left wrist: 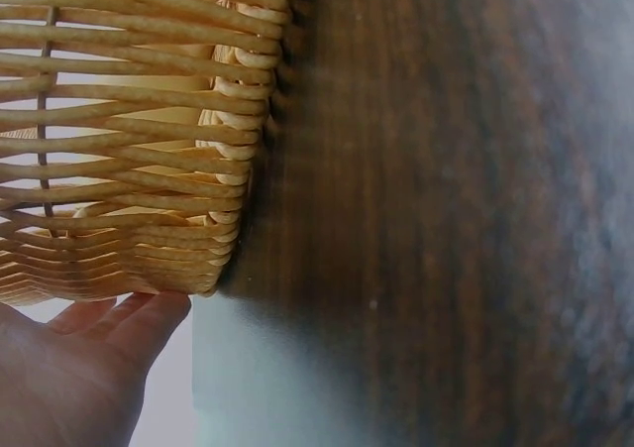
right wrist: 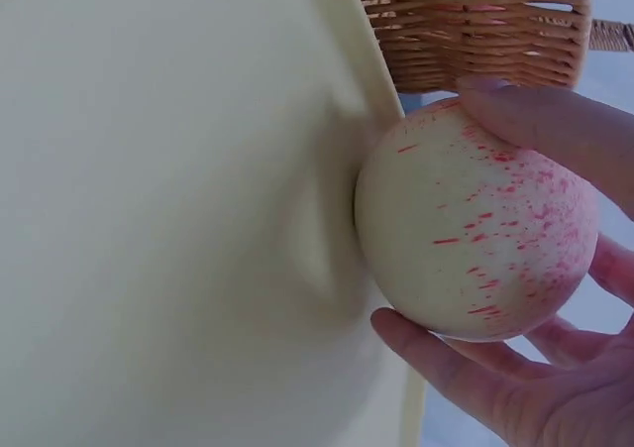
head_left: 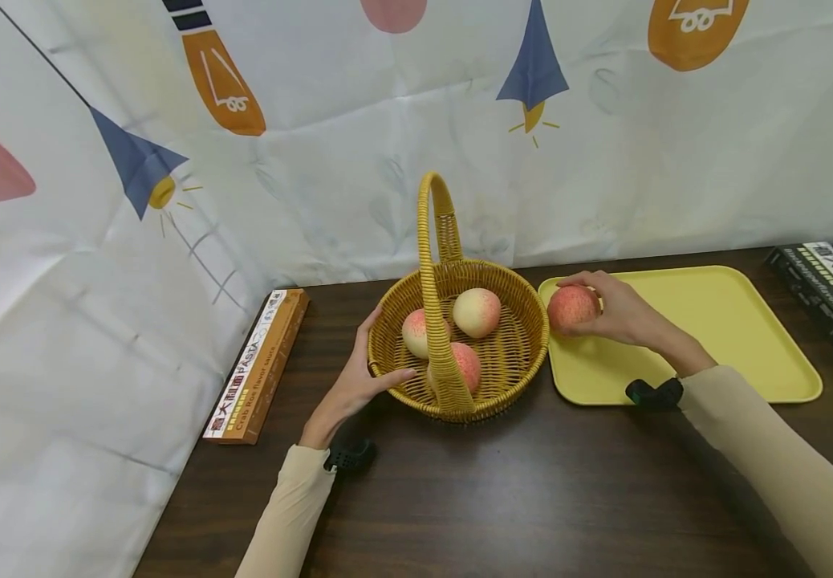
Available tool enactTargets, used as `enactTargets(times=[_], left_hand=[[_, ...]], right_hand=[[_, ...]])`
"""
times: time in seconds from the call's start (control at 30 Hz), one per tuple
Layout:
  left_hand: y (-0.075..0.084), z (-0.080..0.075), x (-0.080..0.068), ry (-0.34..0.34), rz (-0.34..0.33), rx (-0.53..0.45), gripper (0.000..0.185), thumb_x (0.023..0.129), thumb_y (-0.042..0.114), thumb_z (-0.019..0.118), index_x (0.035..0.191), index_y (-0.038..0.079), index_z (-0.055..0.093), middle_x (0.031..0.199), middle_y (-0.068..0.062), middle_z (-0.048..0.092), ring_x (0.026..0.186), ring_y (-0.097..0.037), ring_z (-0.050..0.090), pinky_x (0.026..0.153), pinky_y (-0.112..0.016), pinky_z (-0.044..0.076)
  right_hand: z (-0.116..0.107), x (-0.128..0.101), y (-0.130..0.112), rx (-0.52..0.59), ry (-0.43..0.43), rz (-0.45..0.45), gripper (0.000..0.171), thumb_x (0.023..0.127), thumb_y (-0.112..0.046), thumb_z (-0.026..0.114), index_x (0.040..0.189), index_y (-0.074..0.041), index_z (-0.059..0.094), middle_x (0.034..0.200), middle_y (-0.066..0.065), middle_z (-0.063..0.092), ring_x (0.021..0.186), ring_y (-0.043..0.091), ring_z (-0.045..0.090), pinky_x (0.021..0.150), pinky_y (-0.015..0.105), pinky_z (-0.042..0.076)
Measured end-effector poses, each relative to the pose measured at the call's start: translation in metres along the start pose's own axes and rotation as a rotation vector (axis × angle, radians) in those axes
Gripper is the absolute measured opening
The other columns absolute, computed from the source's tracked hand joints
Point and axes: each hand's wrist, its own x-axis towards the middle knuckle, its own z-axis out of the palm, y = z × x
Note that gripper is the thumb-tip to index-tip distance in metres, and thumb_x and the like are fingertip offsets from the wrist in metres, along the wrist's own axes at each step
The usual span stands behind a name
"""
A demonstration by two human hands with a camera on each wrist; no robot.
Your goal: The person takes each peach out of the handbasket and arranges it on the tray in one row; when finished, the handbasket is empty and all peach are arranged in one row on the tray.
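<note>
A yellow wicker basket (head_left: 518,353) with a tall handle stands on the dark wooden table and holds three peaches (head_left: 477,311). My left hand (head_left: 355,382) holds its left rim, thumb over the edge; in the left wrist view its fingers (left wrist: 119,318) touch the woven wall (left wrist: 129,150). My right hand (head_left: 622,313) grips a fourth peach (head_left: 570,307) on the left end of the yellow tray (head_left: 734,337), close to the basket. In the right wrist view the peach (right wrist: 475,239) rests against the tray (right wrist: 178,219), fingers (right wrist: 545,110) curled round it.
An orange pasta box (head_left: 258,365) lies at the table's left edge beside the hanging printed cloth (head_left: 99,281). A black box (head_left: 831,305) lies at the far right. The table front (head_left: 518,498) is bare wood.
</note>
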Motion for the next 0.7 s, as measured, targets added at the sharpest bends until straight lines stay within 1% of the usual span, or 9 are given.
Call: enactTargets(times=[0.13, 0.2, 0.3, 0.4, 0.43, 0.5, 0.63, 0.7], left_hand=[[0.0006, 0.0004, 0.001, -0.001, 0.006, -0.001, 0.118, 0.087, 0.041, 0.086, 0.169, 0.026, 0.002, 0.171, -0.013, 0.016, 0.152, -0.035, 0.03, 0.117, -0.058, 0.033], [0.0008, 0.0004, 0.0013, -0.002, 0.008, 0.002, 0.117, 0.087, 0.04, 0.086, 0.169, 0.026, 0.002, 0.171, -0.013, 0.015, 0.152, -0.035, 0.03, 0.116, -0.058, 0.033], [0.0003, 0.0003, 0.0016, -0.004, 0.007, 0.0, 0.116, 0.089, 0.037, 0.085, 0.169, 0.026, 0.002, 0.171, -0.013, 0.015, 0.151, -0.036, 0.032, 0.115, -0.058, 0.035], [-0.0001, 0.0001, 0.0014, -0.004, 0.003, 0.006, 0.115, 0.089, 0.037, 0.084, 0.169, 0.027, 0.001, 0.171, -0.013, 0.014, 0.151, -0.036, 0.033, 0.115, -0.058, 0.036], [-0.0002, 0.0, 0.0014, -0.003, 0.002, 0.007, 0.115, 0.089, 0.037, 0.084, 0.169, 0.027, 0.001, 0.171, -0.013, 0.014, 0.151, -0.036, 0.033, 0.115, -0.058, 0.036], [-0.0002, -0.0001, 0.0013, 0.0, -0.003, 0.012, 0.115, 0.089, 0.038, 0.084, 0.169, 0.027, 0.002, 0.171, -0.012, 0.014, 0.151, -0.036, 0.033, 0.115, -0.058, 0.035], [-0.0001, -0.0002, 0.0008, 0.009, -0.012, 0.018, 0.116, 0.088, 0.038, 0.085, 0.169, 0.027, 0.002, 0.171, -0.012, 0.014, 0.151, -0.036, 0.033, 0.116, -0.058, 0.035], [-0.0002, 0.0, 0.0008, 0.01, -0.014, 0.015, 0.116, 0.088, 0.038, 0.085, 0.169, 0.027, 0.002, 0.171, -0.013, 0.014, 0.151, -0.036, 0.033, 0.115, -0.058, 0.035]], right_hand=[[-0.0054, -0.0005, 0.0008, 0.044, -0.041, 0.036, 0.064, 0.08, -0.011, 0.092, 0.136, 0.0, 0.062, 0.138, 0.025, 0.058, 0.116, 0.045, 0.058, 0.084, 0.051, 0.057], [-0.0077, -0.001, 0.0011, 0.056, -0.057, 0.039, 0.064, 0.08, -0.011, 0.092, 0.136, 0.0, 0.062, 0.139, 0.025, 0.057, 0.115, 0.046, 0.059, 0.083, 0.049, 0.057], [-0.0089, -0.0011, 0.0015, 0.052, -0.05, 0.019, 0.064, 0.081, -0.011, 0.091, 0.136, 0.002, 0.062, 0.14, 0.027, 0.055, 0.118, 0.047, 0.056, 0.086, 0.053, 0.056], [-0.0086, -0.0009, 0.0018, 0.047, -0.026, 0.008, 0.062, 0.081, -0.008, 0.09, 0.136, 0.003, 0.062, 0.142, 0.028, 0.054, 0.121, 0.047, 0.054, 0.09, 0.057, 0.053], [-0.0088, -0.0008, 0.002, 0.054, -0.026, 0.012, 0.062, 0.081, -0.008, 0.089, 0.136, 0.003, 0.062, 0.142, 0.027, 0.054, 0.122, 0.047, 0.054, 0.09, 0.057, 0.053], [-0.0089, -0.0006, 0.0035, 0.082, -0.036, 0.026, 0.062, 0.083, -0.009, 0.089, 0.137, 0.001, 0.062, 0.144, 0.025, 0.053, 0.123, 0.047, 0.054, 0.089, 0.051, 0.054], [-0.0089, -0.0006, 0.008, 0.167, -0.082, 0.052, 0.063, 0.085, -0.013, 0.089, 0.14, -0.003, 0.06, 0.15, 0.021, 0.05, 0.125, 0.046, 0.055, 0.084, 0.034, 0.055], [-0.0086, -0.0009, 0.0096, 0.195, -0.095, 0.06, 0.064, 0.085, -0.012, 0.089, 0.141, -0.002, 0.059, 0.151, 0.021, 0.048, 0.127, 0.046, 0.054, 0.082, 0.029, 0.056]])
